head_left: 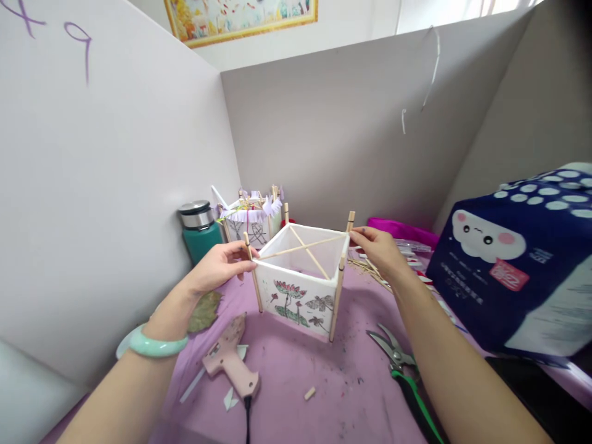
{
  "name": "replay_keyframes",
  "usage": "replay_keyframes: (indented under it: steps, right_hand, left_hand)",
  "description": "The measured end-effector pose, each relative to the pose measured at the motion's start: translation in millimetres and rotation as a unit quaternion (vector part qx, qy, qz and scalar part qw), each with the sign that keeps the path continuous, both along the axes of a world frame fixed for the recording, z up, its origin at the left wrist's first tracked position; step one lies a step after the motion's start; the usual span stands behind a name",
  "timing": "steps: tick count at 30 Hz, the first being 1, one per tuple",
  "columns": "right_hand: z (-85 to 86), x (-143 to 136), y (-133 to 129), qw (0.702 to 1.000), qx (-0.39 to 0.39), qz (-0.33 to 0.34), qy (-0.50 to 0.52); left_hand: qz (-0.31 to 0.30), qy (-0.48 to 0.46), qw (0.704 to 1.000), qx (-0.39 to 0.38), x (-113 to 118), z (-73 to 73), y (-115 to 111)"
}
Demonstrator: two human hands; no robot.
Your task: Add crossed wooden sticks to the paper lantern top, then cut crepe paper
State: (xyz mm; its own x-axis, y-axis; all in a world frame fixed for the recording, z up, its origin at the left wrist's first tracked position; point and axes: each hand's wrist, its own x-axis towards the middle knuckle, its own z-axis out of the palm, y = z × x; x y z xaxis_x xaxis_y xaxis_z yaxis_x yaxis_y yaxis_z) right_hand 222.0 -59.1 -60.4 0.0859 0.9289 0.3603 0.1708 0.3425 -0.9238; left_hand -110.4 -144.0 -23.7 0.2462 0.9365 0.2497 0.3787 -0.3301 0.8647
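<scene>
Left hand [221,266]: fingers pinched on lantern frame [300,280], left post.
Right hand [379,250]: fingertips closed on far-right post.
Risk: squeezing may crack 2 crossed sticks [303,248].

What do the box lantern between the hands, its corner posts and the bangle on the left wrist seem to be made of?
Lantern: thin white paper or card panels, matte, with printed or painted lotus flowers. Corner posts: pale, bare wood or bamboo sticks; two thinner sticks cross the open top. Bangle: smooth, glossy pale green, jade-like, possibly glass or resin. The left hand and right hand each touch a post.
</scene>
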Motion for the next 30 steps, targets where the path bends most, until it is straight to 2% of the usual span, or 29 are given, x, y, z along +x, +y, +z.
replay_keyframes:
  steps: [6, 10, 17, 25, 30]
  right_hand:
    - [-9.3, 4, 7, 0.982, 0.003, 0.16, 0.104]
    - [-12.2, 5, 9, 0.97, -0.004, 0.209, 0.126]
    - [-10.5, 4, 9, 0.972, -0.015, 0.214, 0.097]
    - [-12.8, 5, 13, 0.963, -0.014, 0.243, 0.112]
    - [-14.0, 5, 13, 0.965, -0.009, 0.237, 0.109]
  left_hand:
    - [-0.002, -0.003, 1.0, 0.001, 0, -5.7, -1]
    - [0.004, 0.008, 1.0, 0.015, 1, -5.5, -2]
    - [0.011, -0.005, 0.999, 0.029, 1, -7.1, 1]
    - [0.013, 0.012, 0.999, 0.033, 0, -6.1, 1]
    - [0.012, -0.004, 0.999, 0.044, 1, -7.0, 1]
